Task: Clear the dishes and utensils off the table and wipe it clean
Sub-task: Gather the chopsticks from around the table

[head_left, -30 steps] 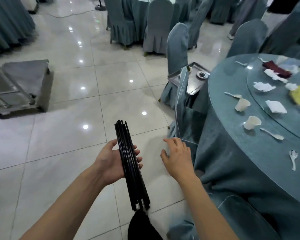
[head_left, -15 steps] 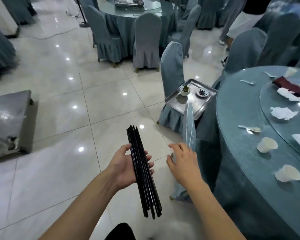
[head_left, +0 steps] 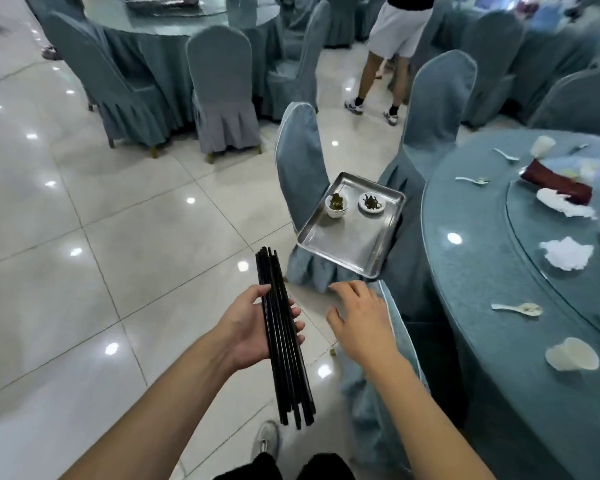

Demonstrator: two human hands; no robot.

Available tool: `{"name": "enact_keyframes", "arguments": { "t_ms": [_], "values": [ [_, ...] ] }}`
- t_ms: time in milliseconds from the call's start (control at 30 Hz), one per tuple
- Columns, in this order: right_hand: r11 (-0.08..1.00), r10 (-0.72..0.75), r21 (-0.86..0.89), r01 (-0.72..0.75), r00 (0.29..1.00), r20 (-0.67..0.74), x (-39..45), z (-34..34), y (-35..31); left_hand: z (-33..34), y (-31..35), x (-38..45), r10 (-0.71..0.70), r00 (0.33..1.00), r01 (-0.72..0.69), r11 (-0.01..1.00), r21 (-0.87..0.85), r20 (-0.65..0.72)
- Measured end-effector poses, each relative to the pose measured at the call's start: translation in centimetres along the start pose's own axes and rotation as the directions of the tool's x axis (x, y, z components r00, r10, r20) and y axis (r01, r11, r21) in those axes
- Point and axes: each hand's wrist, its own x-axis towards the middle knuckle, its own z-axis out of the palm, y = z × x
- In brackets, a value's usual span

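My left hand [head_left: 253,323] grips a bundle of several black chopsticks [head_left: 284,341], held lengthwise over the floor. To its right my right hand [head_left: 361,320] rests with spread fingers on the top of a covered chair back [head_left: 388,341]. Ahead, a metal tray [head_left: 347,244] lies on another chair and carries a small white bowl [head_left: 336,204] and a small saucer [head_left: 372,203], both with dark scraps. The round table [head_left: 492,271] at right holds white spoons [head_left: 516,308], paper cups [head_left: 572,355], crumpled napkins [head_left: 565,252] and a dark red cloth [head_left: 555,181].
Covered chairs [head_left: 222,88] ring another round table [head_left: 174,36] at the back. A person's legs [head_left: 378,81] stand in the aisle behind the tray. Glossy tiled floor [head_left: 84,237] spreads out to the left. My shoe [head_left: 265,441] shows at the bottom.
The view has swung up and right, bringing the tray closer and centred. My left hand keeps hold of the chopsticks; my right hand stays on the chair back.
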Motion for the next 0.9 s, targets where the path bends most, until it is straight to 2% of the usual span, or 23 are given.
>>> {"name": "enact_keyframes", "arguments": {
  "t_ms": [233, 400, 600, 800, 900],
  "values": [
    [0.992, 0.126, 0.017, -0.126, 0.991, -0.034, 10.0, 0.3, 2.2, 2.9, 8.5, 10.1, -0.099, 0.995, 0.103, 0.969, 0.226, -0.028],
    [0.983, 0.184, 0.034, -0.182, 0.98, -0.07, 17.8, 0.8, 6.0, 5.9, 13.0, 18.6, -0.163, 0.984, 0.178, 0.886, 0.429, -0.072],
    [0.963, 0.261, 0.08, -0.259, 0.965, -0.017, 28.1, 2.1, 12.9, 10.1, 18.0, 31.0, -0.193, 0.972, 0.237, 0.788, 0.568, -0.137],
    [0.963, 0.265, 0.02, -0.267, 0.961, 0.084, 37.4, 4.6, 18.9, 12.2, 21.2, 43.5, -0.103, 0.972, 0.234, 0.544, 0.806, -0.213],
    [0.964, 0.264, -0.002, -0.265, 0.958, 0.115, 41.4, 6.7, 21.7, 11.6, 21.9, 49.6, -0.07, 0.976, 0.216, 0.347, 0.913, -0.204]
  ]
}}
